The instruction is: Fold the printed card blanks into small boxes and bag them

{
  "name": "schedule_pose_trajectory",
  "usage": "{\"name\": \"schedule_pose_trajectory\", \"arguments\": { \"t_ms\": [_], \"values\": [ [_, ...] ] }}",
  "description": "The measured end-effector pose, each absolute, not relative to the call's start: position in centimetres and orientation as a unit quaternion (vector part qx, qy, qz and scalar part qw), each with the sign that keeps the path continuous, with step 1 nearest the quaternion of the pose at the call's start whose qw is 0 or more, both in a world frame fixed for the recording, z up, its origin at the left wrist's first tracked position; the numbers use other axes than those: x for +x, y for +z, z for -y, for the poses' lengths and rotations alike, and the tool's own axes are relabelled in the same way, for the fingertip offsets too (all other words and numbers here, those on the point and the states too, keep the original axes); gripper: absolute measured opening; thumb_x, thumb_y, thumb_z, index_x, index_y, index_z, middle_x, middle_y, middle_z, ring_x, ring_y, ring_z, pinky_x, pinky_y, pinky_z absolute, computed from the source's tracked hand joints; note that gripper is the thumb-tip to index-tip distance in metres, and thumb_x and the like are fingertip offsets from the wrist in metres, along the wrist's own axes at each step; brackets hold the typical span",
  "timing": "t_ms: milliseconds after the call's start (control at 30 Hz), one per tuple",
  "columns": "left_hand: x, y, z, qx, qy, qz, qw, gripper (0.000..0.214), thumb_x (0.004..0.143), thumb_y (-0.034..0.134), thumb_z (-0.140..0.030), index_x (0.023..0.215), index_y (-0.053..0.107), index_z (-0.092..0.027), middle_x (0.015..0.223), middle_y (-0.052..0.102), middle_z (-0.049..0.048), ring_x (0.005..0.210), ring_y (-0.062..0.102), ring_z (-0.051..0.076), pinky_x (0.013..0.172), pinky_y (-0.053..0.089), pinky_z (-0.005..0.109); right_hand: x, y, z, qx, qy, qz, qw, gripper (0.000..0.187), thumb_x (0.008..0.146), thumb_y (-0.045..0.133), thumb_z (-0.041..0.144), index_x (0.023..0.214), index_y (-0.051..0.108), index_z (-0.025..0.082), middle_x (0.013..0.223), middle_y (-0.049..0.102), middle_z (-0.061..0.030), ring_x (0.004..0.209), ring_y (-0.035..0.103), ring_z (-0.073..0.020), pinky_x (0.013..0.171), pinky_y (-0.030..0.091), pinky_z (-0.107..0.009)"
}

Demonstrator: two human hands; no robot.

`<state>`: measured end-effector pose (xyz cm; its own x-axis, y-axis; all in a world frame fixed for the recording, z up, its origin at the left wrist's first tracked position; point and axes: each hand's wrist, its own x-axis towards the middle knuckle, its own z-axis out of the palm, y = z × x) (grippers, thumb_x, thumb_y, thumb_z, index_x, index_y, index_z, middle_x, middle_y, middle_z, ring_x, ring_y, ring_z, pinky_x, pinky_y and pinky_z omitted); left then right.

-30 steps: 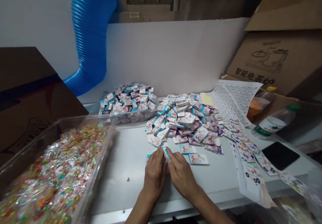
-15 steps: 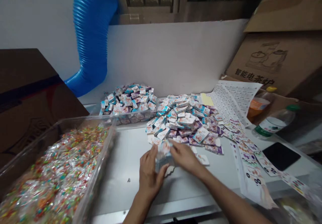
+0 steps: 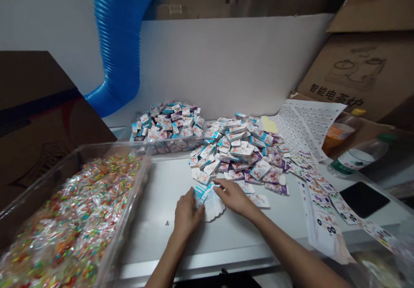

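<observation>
My left hand (image 3: 185,214) and my right hand (image 3: 233,196) are both closed on a fanned stack of small flat cartons (image 3: 208,200), white with blue edges, resting on the white table (image 3: 226,232). The left hand grips the stack's left side; the right hand's fingers pinch its top right. Just beyond lies a loose pile of flat printed cartons (image 3: 237,150). Behind that to the left, a heap of folded small boxes (image 3: 168,126) fills a clear tray.
A large clear bin of colourful wrapped candy (image 3: 71,219) stands at left. Sticker sheets (image 3: 318,193) trail down the right side, beside a black phone (image 3: 367,198), two bottles (image 3: 351,158) and cardboard boxes (image 3: 355,72). A blue ribbed hose (image 3: 121,42) hangs at the back.
Both hands gathered flat cartons from the table into a fanned stack. The right hand moved a little to the right and the left hand now grips the stack's side.
</observation>
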<state>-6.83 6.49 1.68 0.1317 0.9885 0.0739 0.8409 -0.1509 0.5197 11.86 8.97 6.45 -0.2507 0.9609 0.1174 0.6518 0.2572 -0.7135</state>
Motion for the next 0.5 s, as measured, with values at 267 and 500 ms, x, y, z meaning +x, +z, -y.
{"name": "schedule_pose_trajectory", "arguments": {
  "t_ms": [267, 500],
  "values": [
    [-6.6, 4.5, -6.0, 0.744, 0.326, -0.511, 0.28, 0.076, 0.078, 0.052, -0.029, 0.14, 0.012, -0.014, 0.119, 0.055, 0.0138, 0.104, 0.054, 0.023, 0.093, 0.039, 0.043, 12.2, 7.5, -8.4, -0.41, 0.241, 0.835, 0.277, 0.062, 0.073, 0.044, 0.005, 0.133, 0.04, 0.018, 0.139, 0.039, -0.0094, 0.126, 0.034, -0.0191, 0.104, 0.028, -0.038],
    [-6.5, 6.7, -6.4, 0.753, 0.283, -0.499, 0.323, 0.055, 0.086, 0.043, -0.033, 0.136, 0.027, -0.017, 0.112, 0.061, 0.0119, 0.098, 0.057, 0.024, 0.083, 0.045, 0.041, 12.5, 8.6, -8.0, -0.465, 0.298, 0.801, 0.232, 0.02, 0.084, 0.047, 0.022, 0.078, 0.066, 0.017, 0.072, 0.065, -0.0014, 0.068, 0.056, -0.0141, 0.063, 0.039, -0.024]
  ]
}}
